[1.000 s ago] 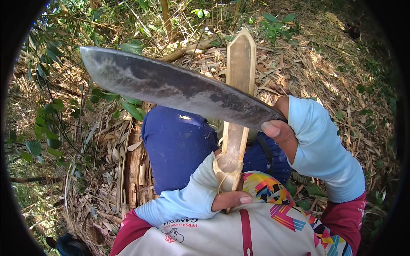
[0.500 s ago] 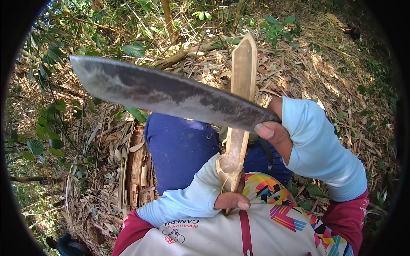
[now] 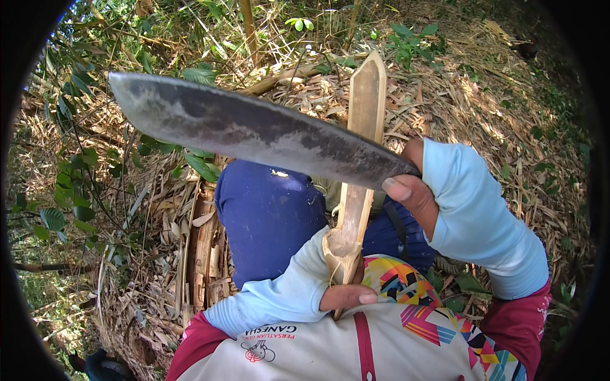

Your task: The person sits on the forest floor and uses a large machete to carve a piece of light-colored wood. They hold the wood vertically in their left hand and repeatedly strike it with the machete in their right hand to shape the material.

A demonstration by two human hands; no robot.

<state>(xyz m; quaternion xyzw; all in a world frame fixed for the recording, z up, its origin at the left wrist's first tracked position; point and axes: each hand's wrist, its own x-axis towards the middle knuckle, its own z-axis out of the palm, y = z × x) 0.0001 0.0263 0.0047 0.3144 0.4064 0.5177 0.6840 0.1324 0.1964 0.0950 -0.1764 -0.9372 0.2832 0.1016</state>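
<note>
My left hand [image 3: 327, 279], in a pale blue sleeve cover, grips the lower end of a split bamboo piece [image 3: 357, 219] close to my belly. The bamboo stands up away from me, its hollow side showing and its far tip cut to a point. A broad dark machete [image 3: 254, 130] is held in my right hand [image 3: 416, 190], thumb on the blade's base; the handle is hidden behind the hand and sleeve. Its blade points left and slants across in front of the bamboo, covering the bamboo's middle. Whether blade and bamboo touch, I cannot tell.
My legs in blue trousers [image 3: 270, 222] are bent below the blade. A split log or bamboo stem [image 3: 204, 247] lies beside my left leg. Dry leaf litter [image 3: 457, 101] covers the ground, with green plants [image 3: 79, 168] at left and thin upright stems [image 3: 248, 28] ahead.
The machete and my right hand have shifted very slightly, the blade's tip a little up and to the right. The bamboo's far tip has moved slightly right.
</note>
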